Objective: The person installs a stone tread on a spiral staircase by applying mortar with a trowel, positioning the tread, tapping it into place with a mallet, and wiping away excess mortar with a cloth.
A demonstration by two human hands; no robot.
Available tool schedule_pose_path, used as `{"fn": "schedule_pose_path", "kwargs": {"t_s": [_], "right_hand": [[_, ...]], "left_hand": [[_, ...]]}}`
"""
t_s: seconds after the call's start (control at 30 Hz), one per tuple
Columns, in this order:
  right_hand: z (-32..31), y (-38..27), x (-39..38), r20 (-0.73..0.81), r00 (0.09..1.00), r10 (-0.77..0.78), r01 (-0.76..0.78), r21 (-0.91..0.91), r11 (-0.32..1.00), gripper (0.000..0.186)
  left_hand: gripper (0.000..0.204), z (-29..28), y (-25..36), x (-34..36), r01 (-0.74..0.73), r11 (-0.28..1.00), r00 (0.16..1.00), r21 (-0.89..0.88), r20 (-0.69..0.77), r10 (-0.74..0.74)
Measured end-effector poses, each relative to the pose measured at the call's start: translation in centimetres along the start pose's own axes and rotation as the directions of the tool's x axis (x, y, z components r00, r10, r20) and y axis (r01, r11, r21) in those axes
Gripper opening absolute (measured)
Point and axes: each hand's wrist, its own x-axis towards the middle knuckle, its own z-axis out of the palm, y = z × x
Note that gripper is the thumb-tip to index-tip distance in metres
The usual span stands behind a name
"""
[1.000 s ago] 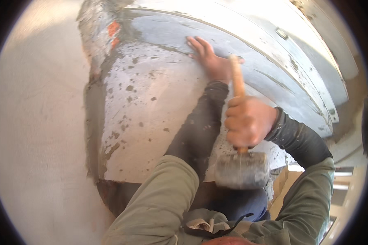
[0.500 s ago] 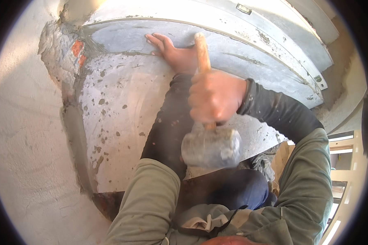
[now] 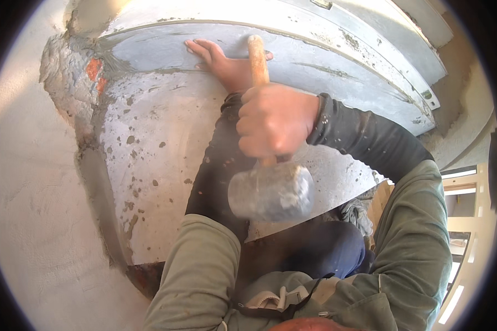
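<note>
My right hand (image 3: 279,118) is wrapped round the wooden handle (image 3: 258,60) of a mallet. Its thick grey head (image 3: 270,192) hangs below my fist, raised over the step and slightly blurred. My left hand (image 3: 226,65) lies with fingers stretched out against an upright grey stone slab (image 3: 315,71), the riser of a stair, and holds nothing. Between my arms and the wall lies a pale flat slab (image 3: 154,149), spotted with bits of mortar. Part of this slab is hidden behind my left forearm and the mallet.
A long spirit level (image 3: 392,66) lies on the step above, where more pale slabs rise. On the left, a plastered wall (image 3: 33,182) has a broken edge with exposed orange brick (image 3: 94,69). Crumpled grey cloth (image 3: 356,215) lies beside my knee. A railing (image 3: 463,220) stands at the right.
The whole view has shifted slightly. My right hand and the mallet are a little further left in the picture. My left hand stays against the upright slab.
</note>
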Motion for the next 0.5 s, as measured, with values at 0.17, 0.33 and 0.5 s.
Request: {"fn": "schedule_pose_path", "kwargs": {"t_s": [0.17, 0.33, 0.5], "right_hand": [[1.0, 0.3, -1.1, -0.029, 0.999, 0.03, -0.029, 0.021, 0.999, 0.025], [0.6, 0.5, -0.7, -0.121, 0.993, -0.019, 0.018, -0.008, 1.0, 0.027], [0.1, -1.3, -2.3, -0.072, 0.995, 0.068, -0.067, 0.009, 0.998, 0.022]], "left_hand": [[0.154, 0.2, 1.6, -0.6, 0.141, 0.984, 0.99, -0.109, 0.031, -0.138], [0.152, -0.1, 0.5, 0.0, 0.113, 0.99, 0.994, -0.08, 0.016, -0.112], [0.134, 0.7, -0.4, -0.4, -0.049, 0.998, 0.999, -0.046, -0.011, 0.048]]}}
